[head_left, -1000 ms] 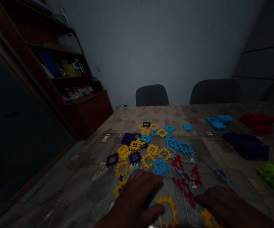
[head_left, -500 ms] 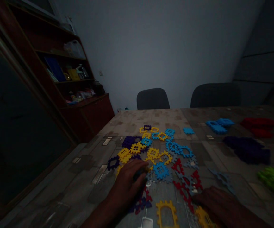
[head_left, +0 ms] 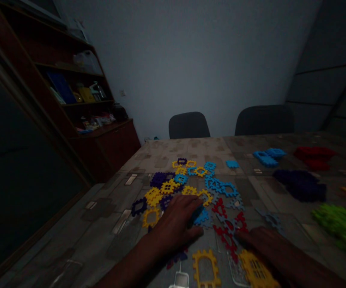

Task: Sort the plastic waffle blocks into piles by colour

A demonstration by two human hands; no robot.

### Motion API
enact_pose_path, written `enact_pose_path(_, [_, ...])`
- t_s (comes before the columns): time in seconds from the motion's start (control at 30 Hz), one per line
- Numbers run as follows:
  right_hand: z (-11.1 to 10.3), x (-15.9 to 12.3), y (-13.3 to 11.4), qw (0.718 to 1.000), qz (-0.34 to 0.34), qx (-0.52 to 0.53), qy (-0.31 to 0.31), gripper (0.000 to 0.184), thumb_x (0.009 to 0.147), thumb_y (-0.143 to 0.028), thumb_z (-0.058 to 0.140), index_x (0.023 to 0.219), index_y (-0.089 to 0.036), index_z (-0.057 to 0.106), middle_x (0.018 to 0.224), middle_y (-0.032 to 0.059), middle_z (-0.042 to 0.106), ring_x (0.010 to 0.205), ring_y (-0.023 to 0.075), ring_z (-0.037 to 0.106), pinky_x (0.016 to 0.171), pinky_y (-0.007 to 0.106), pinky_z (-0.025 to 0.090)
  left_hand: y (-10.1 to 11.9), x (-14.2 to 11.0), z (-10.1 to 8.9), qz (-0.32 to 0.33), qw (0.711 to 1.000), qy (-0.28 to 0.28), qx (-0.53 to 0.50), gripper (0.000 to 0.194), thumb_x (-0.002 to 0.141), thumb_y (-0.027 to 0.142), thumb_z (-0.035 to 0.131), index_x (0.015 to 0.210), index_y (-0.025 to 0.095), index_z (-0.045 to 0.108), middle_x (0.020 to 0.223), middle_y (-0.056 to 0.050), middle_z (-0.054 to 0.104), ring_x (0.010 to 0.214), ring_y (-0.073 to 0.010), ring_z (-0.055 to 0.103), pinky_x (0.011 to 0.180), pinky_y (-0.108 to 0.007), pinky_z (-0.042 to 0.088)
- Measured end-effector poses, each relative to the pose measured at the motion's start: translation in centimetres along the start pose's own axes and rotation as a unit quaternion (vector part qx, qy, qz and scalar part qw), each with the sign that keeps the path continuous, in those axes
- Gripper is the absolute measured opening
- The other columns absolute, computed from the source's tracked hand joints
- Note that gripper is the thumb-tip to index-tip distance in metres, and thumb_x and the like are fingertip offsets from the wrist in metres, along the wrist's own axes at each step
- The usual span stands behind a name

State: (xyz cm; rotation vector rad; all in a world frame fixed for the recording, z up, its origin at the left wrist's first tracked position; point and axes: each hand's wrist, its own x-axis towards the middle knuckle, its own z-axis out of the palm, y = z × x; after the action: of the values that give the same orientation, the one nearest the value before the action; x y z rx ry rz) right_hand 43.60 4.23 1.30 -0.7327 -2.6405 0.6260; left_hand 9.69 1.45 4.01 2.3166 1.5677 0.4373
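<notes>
My left hand (head_left: 179, 219) reaches over the pile, its thumb held apart from the fingers. Under and beside its fingertips is a blue toothed window-shaped plastic piece (head_left: 202, 217), partly hidden; firm contact is hard to make out. Low over the table at the right, my right hand (head_left: 267, 245) has its fingers stretched out. It lies between red toothed pieces (head_left: 228, 240) and a yellow lattice-window piece (head_left: 255, 267), which it partly covers. A yellow arch-shaped frame piece (head_left: 206, 269) lies between the two forearms.
Yellow, purple and blue interlocking pieces (head_left: 168, 186) spread across the middle of the table. Sorted heaps stand at right: light blue (head_left: 269, 157), red (head_left: 314, 157), dark purple (head_left: 301, 185) and green (head_left: 341, 226). Two chairs (head_left: 189, 125) stand behind the far edge.
My left hand has moved right, from the grey and yellow pieces to the blue window-shaped piece, uncovering a yellow frame. My right hand stays near its place. The view has shifted slightly.
</notes>
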Motion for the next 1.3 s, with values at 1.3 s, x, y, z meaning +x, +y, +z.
enact_pose_path(1.3, [0.1,-0.6,0.3,0.999,0.039,0.028,-0.010,0.094,0.086,-0.052,0.084,0.168,-0.041,0.040,0.160,0.0078,0.060,0.142,0.0420,0.058,0.117,0.058,0.048,-1.3,-1.0,-0.6,-0.005,1.000,0.015,0.003,0.059,0.088,0.027,0.082,0.145,0.022,0.065,0.130,-0.012,0.078,0.123,-0.0345,0.068,0.119,-0.060,0.041])
